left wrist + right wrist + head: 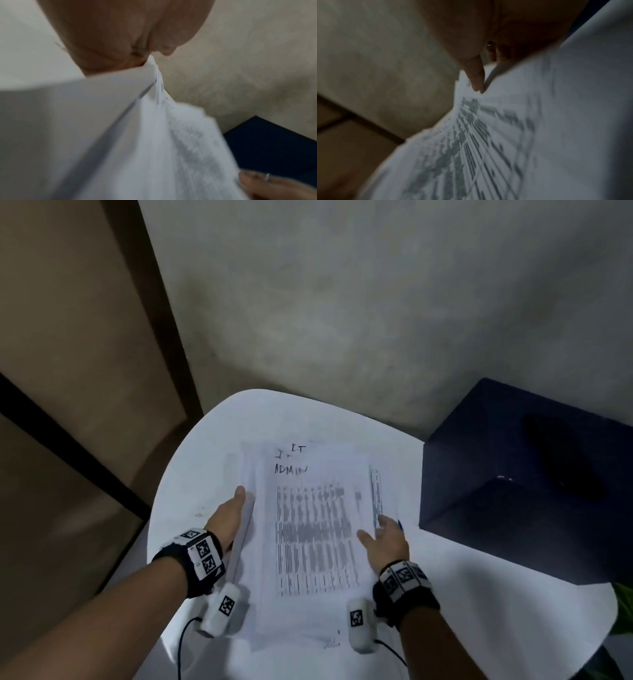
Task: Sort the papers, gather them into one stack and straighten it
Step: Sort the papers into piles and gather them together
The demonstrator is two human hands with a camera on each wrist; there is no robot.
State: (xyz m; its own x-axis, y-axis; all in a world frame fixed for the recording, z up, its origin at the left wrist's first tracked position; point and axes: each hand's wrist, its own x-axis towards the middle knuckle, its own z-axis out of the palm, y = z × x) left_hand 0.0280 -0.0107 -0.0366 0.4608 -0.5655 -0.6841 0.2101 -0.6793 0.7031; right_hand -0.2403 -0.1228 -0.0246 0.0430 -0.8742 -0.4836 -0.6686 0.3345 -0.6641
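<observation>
A loose stack of white printed papers (315, 529) lay on the round white table (205, 460), near the middle of it. The top sheet had rows of dark print and the handwritten word "ADMIN" near its far end, and the sheets under it stuck out a little at the far and right edges. The left hand (230, 517) was at the left side of the papers, its fingers straight along the edge and its thumb on top; the left wrist view was too blurry to tell how hard it held. The right hand (385, 539) was at the right side of the papers, thumb flat on the top sheet and fingers reaching past the edge. A dark blue box (520, 474) stood on the table to the right of the papers. A small blue thing (400, 524), too small to tell, showed just beside the right fingers.
</observation>
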